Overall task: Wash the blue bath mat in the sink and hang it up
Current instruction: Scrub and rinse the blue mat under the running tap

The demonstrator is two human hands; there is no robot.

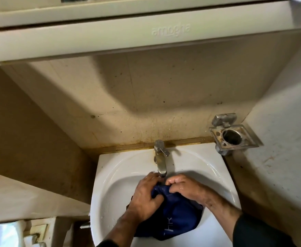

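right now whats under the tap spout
Under the tap spout: both hands, left and right, bunching the blue mat. The sink drain is covered.

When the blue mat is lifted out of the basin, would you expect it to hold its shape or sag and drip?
The blue mat will probably sag: it already bunches where the left hand and right hand pinch it. Held under the tap, it looks wet, so likely heavy and dripping. It should not slip easily; fabric folds give grip.
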